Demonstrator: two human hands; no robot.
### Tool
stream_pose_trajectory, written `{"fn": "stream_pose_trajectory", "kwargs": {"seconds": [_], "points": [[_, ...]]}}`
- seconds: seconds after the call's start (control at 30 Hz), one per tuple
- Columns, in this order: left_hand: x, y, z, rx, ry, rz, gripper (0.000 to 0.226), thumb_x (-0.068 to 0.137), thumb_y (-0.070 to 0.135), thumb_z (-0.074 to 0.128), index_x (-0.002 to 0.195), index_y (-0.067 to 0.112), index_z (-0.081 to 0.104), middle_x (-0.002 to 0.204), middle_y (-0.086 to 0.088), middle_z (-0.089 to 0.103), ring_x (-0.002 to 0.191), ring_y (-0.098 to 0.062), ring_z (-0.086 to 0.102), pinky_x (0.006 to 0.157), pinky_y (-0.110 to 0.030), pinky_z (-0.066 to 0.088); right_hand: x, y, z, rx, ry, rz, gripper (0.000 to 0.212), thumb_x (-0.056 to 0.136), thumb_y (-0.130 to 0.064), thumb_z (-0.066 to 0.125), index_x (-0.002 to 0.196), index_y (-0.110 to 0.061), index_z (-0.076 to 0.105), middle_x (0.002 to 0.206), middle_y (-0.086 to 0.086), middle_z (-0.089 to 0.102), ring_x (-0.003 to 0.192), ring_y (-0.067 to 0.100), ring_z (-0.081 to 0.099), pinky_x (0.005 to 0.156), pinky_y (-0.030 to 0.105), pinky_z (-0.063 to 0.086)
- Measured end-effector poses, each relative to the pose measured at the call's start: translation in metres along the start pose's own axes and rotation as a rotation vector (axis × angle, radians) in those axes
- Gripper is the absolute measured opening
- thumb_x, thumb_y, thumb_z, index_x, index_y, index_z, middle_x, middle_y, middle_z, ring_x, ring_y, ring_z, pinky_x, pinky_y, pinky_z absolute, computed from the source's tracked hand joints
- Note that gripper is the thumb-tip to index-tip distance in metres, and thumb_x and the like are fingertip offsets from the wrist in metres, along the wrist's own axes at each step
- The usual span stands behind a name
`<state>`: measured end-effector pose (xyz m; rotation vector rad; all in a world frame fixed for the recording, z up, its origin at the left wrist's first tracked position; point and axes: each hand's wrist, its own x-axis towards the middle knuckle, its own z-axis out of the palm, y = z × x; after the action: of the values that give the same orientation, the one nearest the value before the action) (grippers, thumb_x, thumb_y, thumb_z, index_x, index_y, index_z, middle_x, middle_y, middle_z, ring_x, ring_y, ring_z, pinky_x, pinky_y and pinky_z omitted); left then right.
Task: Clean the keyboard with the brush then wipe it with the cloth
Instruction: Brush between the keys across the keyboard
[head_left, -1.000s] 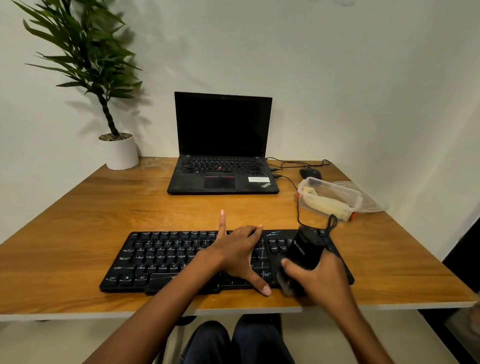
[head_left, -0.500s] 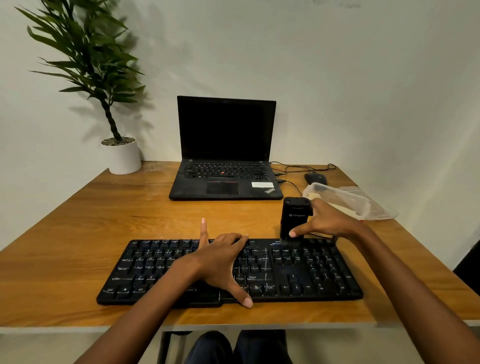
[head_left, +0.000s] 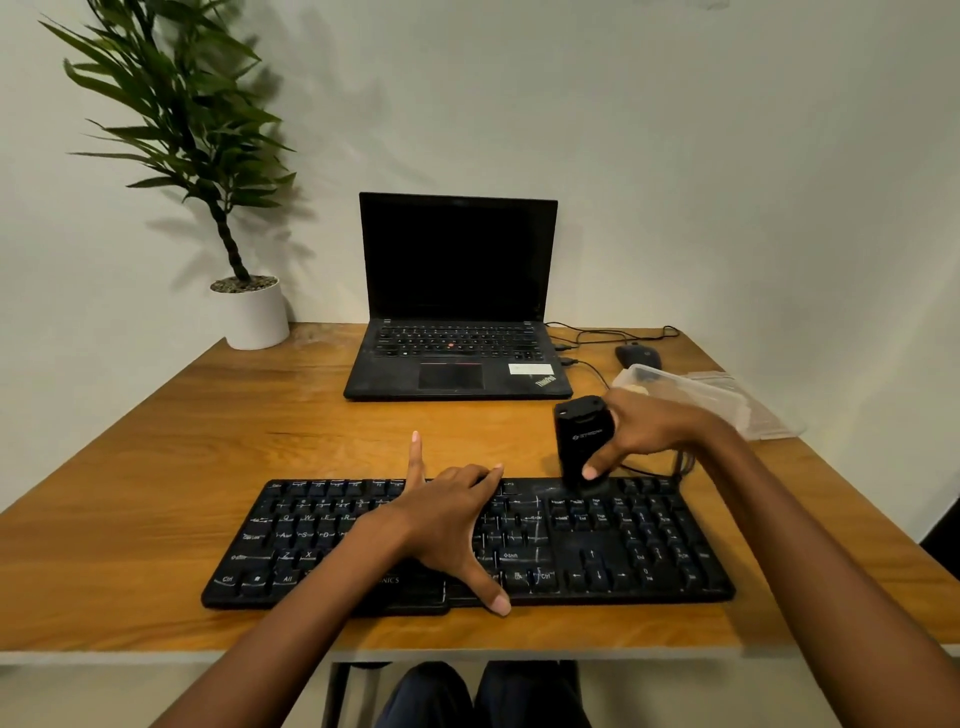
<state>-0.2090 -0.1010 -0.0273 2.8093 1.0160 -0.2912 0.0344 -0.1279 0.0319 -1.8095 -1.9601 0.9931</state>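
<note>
A black keyboard (head_left: 623, 551) lies along the near edge of the wooden table (head_left: 182, 457). My left hand (head_left: 447, 525) rests flat on its middle keys, fingers spread, thumb at the front edge. My right hand (head_left: 644, 431) grips a black brush (head_left: 582, 441) held upright, its lower end touching the keyboard's top row right of centre. A thin strap hangs from the brush behind my wrist. No cloth can be made out clearly.
An open black laptop (head_left: 457, 332) stands at the back centre, with cables and a dark mouse (head_left: 638, 356) to its right. A clear plastic container (head_left: 696, 395) with its lid beside it sits behind my right hand. A potted plant (head_left: 249, 312) occupies the back left corner.
My right hand carried the brush from the keyboard's near right corner up to the top row, then slightly right. The left hand stayed pressed on the keys.
</note>
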Motion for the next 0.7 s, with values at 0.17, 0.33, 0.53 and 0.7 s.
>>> {"fn": "stream_pose_trajectory", "kwargs": {"seconds": [0.17, 0.33, 0.53, 0.7], "points": [[0.0, -0.001, 0.002, -0.007, 0.008, -0.003, 0.131, 0.064, 0.074, 0.065, 0.15, 0.014, -0.014, 0.159, -0.001, 0.002, 0.147, -0.017, -0.002, 0.092, -0.066, -0.034, 0.005, -0.002, 0.031, 0.117, 0.142, -0.07, 0.047, 0.074, -0.01, 0.075, 0.099, -0.023, 0.037, 0.088, -0.02, 0.042, 0.082, -0.003, 0.046, 0.059, -0.005, 0.034], [0.0, -0.001, 0.003, -0.009, 0.025, 0.006, 0.129, 0.065, 0.072, 0.065, 0.15, 0.014, -0.013, 0.16, -0.001, 0.0, 0.147, -0.017, -0.003, 0.09, -0.064, -0.036, -0.012, 0.013, 0.0, -0.005, 0.083, 0.016, 0.044, 0.066, -0.012, 0.081, 0.094, -0.029, 0.051, 0.094, -0.011, 0.061, 0.1, 0.016, 0.059, 0.073, 0.011, 0.042], [0.001, -0.003, 0.005, -0.025, 0.025, -0.003, 0.13, 0.064, 0.073, 0.065, 0.15, 0.015, -0.014, 0.16, -0.001, 0.0, 0.147, -0.017, -0.003, 0.091, -0.064, -0.036, 0.005, -0.007, 0.023, -0.063, 0.048, -0.03, 0.033, 0.07, -0.013, 0.079, 0.09, -0.023, 0.056, 0.088, -0.011, 0.062, 0.083, 0.005, 0.059, 0.068, 0.007, 0.041], [0.002, -0.004, 0.007, -0.017, 0.031, 0.003, 0.131, 0.063, 0.075, 0.064, 0.149, 0.014, -0.014, 0.159, 0.0, 0.003, 0.147, -0.016, -0.001, 0.092, -0.066, -0.034, -0.013, 0.013, 0.028, 0.086, 0.186, -0.034, 0.051, 0.069, -0.016, 0.08, 0.11, -0.02, 0.049, 0.1, -0.011, 0.059, 0.1, 0.011, 0.058, 0.072, 0.006, 0.043]]}}
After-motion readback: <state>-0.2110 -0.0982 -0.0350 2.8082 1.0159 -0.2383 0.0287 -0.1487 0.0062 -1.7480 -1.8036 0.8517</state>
